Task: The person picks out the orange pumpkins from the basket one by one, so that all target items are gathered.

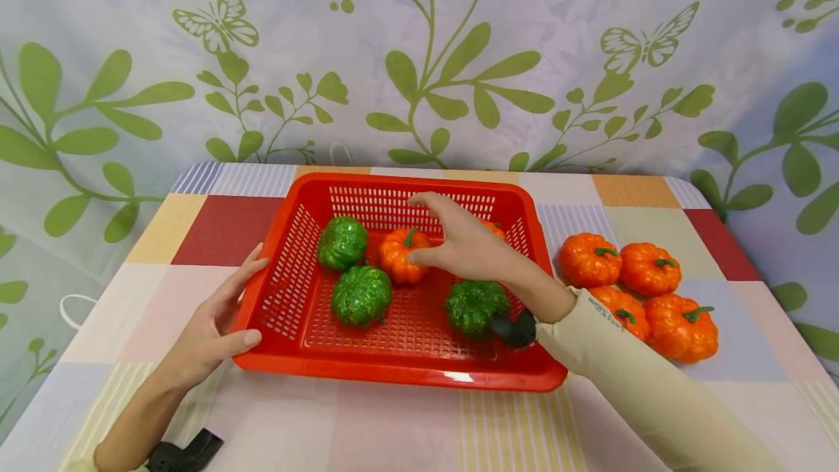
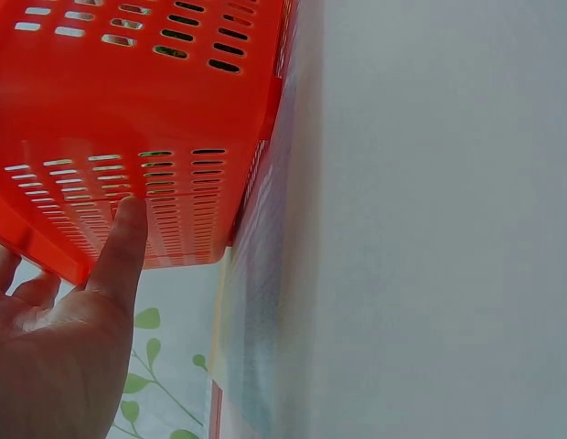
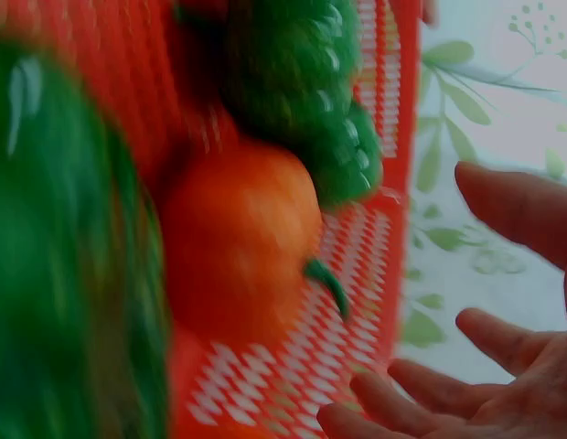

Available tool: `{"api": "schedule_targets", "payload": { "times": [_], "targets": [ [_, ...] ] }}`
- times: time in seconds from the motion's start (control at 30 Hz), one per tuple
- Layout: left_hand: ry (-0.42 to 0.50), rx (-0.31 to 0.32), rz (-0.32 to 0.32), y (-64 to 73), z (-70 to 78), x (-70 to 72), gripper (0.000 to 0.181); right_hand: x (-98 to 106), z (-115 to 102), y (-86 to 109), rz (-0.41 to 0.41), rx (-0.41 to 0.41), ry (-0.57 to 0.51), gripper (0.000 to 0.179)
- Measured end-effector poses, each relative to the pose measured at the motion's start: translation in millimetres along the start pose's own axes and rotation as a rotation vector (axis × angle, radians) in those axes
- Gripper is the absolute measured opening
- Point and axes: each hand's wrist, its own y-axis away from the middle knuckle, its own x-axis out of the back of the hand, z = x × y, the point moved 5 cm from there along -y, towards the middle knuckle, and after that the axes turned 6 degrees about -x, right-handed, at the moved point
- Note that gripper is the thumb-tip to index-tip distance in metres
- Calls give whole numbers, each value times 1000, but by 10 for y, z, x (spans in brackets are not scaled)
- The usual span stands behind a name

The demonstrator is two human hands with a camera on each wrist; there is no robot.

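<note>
i'm hovering the right hand (image 1: pixel 462 239) over a red plastic basket (image 1: pixel 393 374) with slotted walls; it's released, thumb and fingers standing well apart and grasping nothing. the left hand (image 1: pixel 199 337) is resting at the basket's left edge, thumb and fingers lying against the rim without clenching, and i'm judging that light touch enough to steady it.

nearest the right thumb, a squat, ribbed, glossy orange pumpkin (image 1: pixel 396 257) with a green stem is sitting midway between the left and right edges, closer to the far one. for a sound hold i'm favouring a straight drop, thumb on one flank and fingertips on the other; the stem is looking too thin to trust, and the shiny skin is probably inviting a slip.

a black device (image 1: pixel 518 328) on the right wrist is hanging right beside a dark green ribbed pumpkin (image 1: pixel 475 304) toward the near right corner, so i'm wanting the wrist high. a glossy green pumpkin (image 1: pixel 343 243) is sitting by the far left corner, a second green one (image 1: pixel 362 296) close in front, crowding that side. another orange pumpkin (image 1: pixel 494 229) is showing partly behind the right hand.

beyond the basket's right edge, four shiny orange pumpkins (image 1: pixel 590 261) are clustering on the patchwork tablecloth (image 1: pixel 393 421).
</note>
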Motion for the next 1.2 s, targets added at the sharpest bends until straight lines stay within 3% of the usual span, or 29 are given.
{"api": "schedule_targets", "payload": {
  "times": [0.73, 0.97, 1.2],
  "targets": [
    [6, -1, -8, 15, -5, 6, 83, -323, 238, -144, -161, -103, -65, 97],
    [-6, -20, -6, 34, 18, 25, 82, -438, 272, -247, -154, -138, -63, 95],
    [14, -25, -16, 11, 33, -14, 82, -516, 248, -313, -85, -146, 64, 84]
  ]
}}
